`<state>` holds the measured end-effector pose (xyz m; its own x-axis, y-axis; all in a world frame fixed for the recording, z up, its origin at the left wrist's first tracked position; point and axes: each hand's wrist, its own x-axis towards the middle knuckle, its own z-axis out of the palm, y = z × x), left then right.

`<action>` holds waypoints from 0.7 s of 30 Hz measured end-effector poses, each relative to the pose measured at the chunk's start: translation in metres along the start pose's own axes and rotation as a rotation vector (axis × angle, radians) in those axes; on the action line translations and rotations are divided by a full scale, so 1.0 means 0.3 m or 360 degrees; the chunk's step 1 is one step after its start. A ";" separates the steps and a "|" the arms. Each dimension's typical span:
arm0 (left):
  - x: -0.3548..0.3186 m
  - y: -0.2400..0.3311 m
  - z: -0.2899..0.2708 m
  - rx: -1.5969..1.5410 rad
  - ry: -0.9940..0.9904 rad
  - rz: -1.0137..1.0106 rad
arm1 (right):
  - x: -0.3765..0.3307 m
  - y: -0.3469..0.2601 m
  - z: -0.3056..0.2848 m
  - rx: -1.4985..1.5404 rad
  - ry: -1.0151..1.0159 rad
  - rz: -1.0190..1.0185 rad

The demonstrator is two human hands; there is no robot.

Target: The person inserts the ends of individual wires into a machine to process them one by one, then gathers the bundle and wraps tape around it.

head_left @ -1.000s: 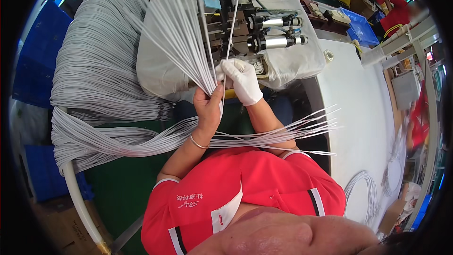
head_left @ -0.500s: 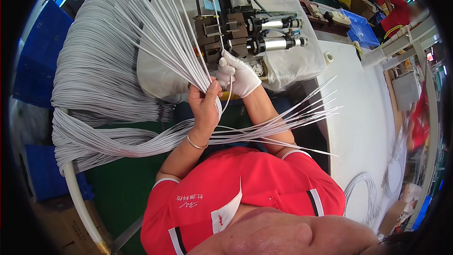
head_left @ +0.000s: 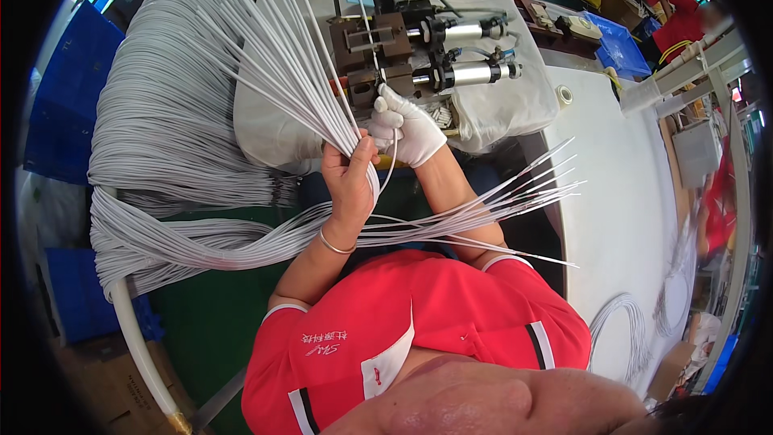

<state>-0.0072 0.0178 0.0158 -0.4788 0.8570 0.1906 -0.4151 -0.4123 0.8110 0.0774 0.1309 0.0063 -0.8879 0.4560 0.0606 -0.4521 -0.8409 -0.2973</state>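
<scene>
Lettering point(head_left: 324, 343) marks red shirt point(head_left: 451, 298), blue bin point(head_left: 72, 93) and, seemingly, cardboard box point(head_left: 121, 391).

A factory workshop is showing here. At the top centre of the frame, a machine point(head_left: 354, 47) with shiny metal cylinders point(head_left: 477, 73) is sitting on a pale sheet point(head_left: 278, 97). A great mass of grey cables point(head_left: 161, 97) is filling the upper left, while a coil point(head_left: 622, 329) is lying on a long white table point(head_left: 616, 217) at the right. A blue tray point(head_left: 618, 44) is standing at the upper right, where a co-worker point(head_left: 680, 22) is wearing red, like the person in front.
</scene>
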 end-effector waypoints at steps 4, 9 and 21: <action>-0.021 0.028 -0.019 -0.0064 0.0039 -0.0079 | -0.003 0.037 0.066 -0.0150 0.0367 -0.0057; -0.003 -0.013 -0.015 0.0025 0.0218 -0.0299 | -0.109 0.042 0.122 -0.0115 0.0489 -0.0430; -0.015 -0.080 -0.062 0.0214 0.0060 -0.0005 | -0.059 0.075 0.112 -0.1176 0.0754 -0.0722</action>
<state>-0.0097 0.0181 -0.0148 -0.5075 0.8449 0.1688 -0.3103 -0.3620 0.8790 0.0802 0.0940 0.0305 -0.4452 0.8951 -0.0239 -0.4314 -0.2378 -0.8703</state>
